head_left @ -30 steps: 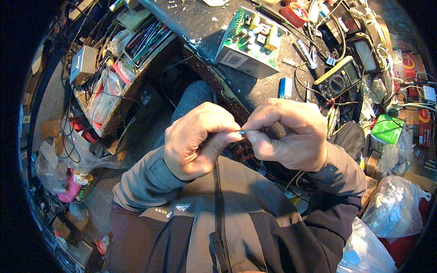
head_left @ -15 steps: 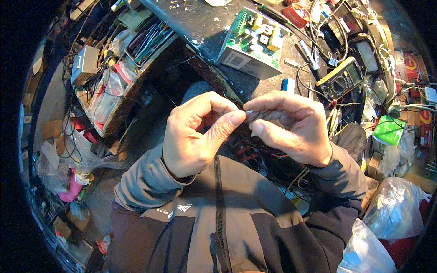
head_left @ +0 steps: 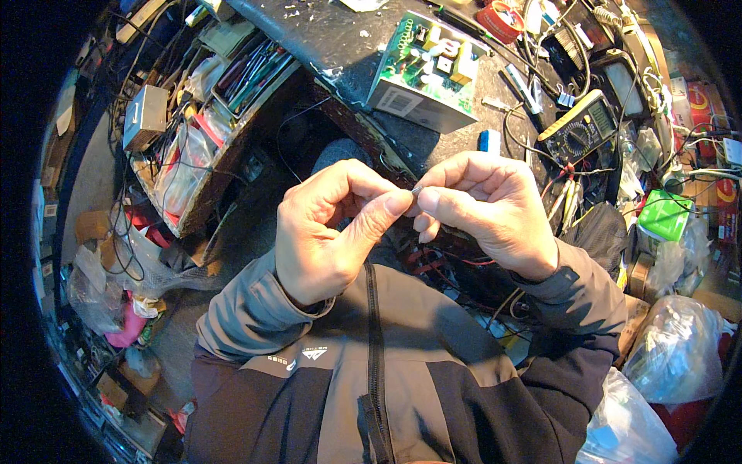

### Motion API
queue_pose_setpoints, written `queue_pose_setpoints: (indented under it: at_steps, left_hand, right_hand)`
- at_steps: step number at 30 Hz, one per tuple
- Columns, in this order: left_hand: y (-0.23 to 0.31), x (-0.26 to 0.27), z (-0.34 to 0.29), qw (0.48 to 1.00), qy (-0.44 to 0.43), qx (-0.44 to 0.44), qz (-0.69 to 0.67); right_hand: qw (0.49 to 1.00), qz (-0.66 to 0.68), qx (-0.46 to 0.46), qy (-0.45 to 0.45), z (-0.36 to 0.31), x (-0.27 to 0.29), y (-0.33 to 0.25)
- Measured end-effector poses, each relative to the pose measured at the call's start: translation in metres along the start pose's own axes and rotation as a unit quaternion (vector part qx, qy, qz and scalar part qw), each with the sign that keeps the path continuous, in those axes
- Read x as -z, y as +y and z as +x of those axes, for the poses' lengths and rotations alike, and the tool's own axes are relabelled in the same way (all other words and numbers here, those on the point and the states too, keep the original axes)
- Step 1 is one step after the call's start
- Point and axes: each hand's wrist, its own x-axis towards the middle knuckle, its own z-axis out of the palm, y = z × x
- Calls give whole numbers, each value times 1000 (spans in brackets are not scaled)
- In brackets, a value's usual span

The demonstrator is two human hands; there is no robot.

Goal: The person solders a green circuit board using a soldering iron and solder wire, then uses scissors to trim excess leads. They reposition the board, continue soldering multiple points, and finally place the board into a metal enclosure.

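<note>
My left hand [head_left: 340, 232] and my right hand [head_left: 487, 213] meet at their fingertips in front of my chest. Between them shows the tip of a small, thin silvery piece [head_left: 417, 189], too small to tell its kind. The left thumb and forefinger pinch it from one side. On the other side the right thumb and forefinger close on its end, while the lower right fingers curl beneath. Beyond the hands, a metal box with an open-topped green circuit board [head_left: 429, 66] stands on the dark bench [head_left: 325, 35].
A yellow-edged multimeter [head_left: 580, 131] lies among cables at the right of the bench, near a small blue block [head_left: 488, 141]. An open drawer [head_left: 224, 147] of tools and bags juts out at left. Plastic bags [head_left: 672, 352] crowd the lower right.
My right thumb has come up against the forefinger, closing the gap between them over the silvery piece. The left hand has kept its pinch almost in place.
</note>
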Motion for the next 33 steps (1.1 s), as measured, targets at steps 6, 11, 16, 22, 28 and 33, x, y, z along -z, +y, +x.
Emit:
queue_pose_setpoints:
  at_steps: [6,11,16,22,28,33]
  left_hand:
    - [3,4,1,1000,-19,22,3]
    - [3,-1,2,998,-15,15,-62]
    - [0,-4,1,999,10,20,-36]
    - [-8,-9,0,997,70,11,-35]
    - [-13,-12,-1,995,78,-3,-60]
    - [-12,-9,0,998,60,14,-4]
  right_hand:
    - [1000,10,-6,5,1,-1,0]
    - [1000,19,0,6,0,-2,1]
    - [999,47,11,14,0,-3,5]
    - [995,65,47,51,2,-11,13]
    - [994,86,50,53,3,-11,19]
    - [995,80,44,50,4,-8,21]
